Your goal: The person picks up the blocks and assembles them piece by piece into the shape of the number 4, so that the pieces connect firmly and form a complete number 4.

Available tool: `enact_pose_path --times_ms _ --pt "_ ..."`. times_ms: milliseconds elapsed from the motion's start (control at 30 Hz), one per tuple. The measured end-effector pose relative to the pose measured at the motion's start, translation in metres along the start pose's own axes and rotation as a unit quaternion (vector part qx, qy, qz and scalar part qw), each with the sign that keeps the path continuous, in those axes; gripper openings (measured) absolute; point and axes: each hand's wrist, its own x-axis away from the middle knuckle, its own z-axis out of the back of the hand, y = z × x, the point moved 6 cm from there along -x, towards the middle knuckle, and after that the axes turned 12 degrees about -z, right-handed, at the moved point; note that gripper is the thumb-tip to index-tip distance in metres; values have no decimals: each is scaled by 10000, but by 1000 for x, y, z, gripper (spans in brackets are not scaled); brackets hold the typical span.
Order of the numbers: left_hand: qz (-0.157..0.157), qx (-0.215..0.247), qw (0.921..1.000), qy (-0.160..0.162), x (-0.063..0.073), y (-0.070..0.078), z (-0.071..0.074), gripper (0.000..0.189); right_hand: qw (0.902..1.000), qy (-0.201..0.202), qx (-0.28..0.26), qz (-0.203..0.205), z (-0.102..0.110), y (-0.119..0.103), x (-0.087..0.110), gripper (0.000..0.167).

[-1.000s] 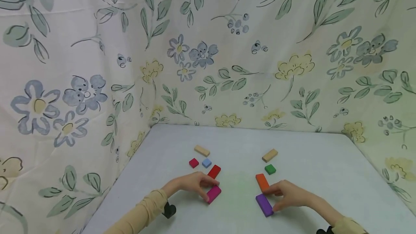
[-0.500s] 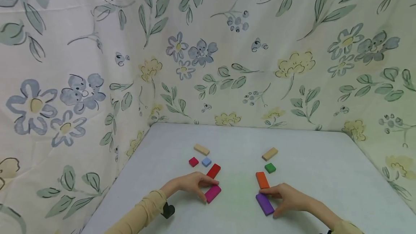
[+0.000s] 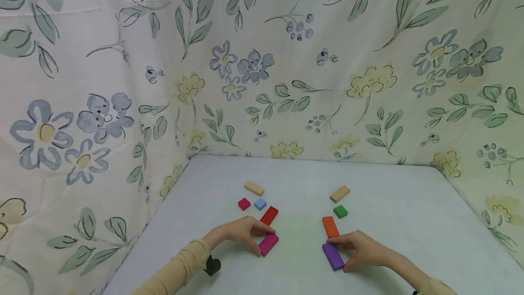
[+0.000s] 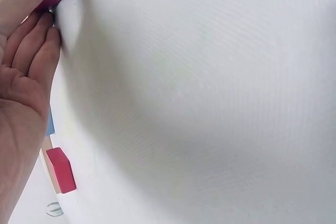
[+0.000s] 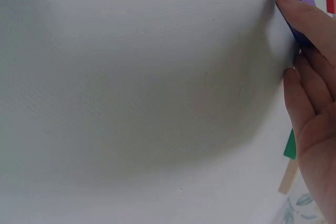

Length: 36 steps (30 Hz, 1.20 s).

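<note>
Beside red block (image 3: 269, 215), left grip (image 3: 242, 231) pinches magenta block (image 3: 269, 244); beside orange (image 3: 330, 226), right grip (image 3: 366, 250) purple (image 3: 333, 256).

I am facing a pale, lightly creased cloth (image 3: 282, 124) that is hanging behind the bench (image 3: 409, 213) and along its left and right sides. Blue flowers (image 3: 46, 133), yellow blooms (image 3: 372, 81), green leaves (image 3: 435, 19) and berry sprigs (image 3: 299, 29) are covering it. The bench's white top is stretching away from me, and soft light is looking cooler at left, yellower at right.
</note>
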Motion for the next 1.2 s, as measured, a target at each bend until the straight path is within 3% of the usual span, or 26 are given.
enact_pose_path --times_ms 433,733,1200 --pt "230 -195 9989 363 -1 3 0 56 9992 -96 -216 -337 -1 -6 -1 65" --pt "201 256 9960 828 -13 8 1 56 9990 -43 -370 -255 2 -5 -2 67" --pt "331 -70 9866 1598 -31 14 -4 53 9968 42 -766 -236 4 -14 -2 68"
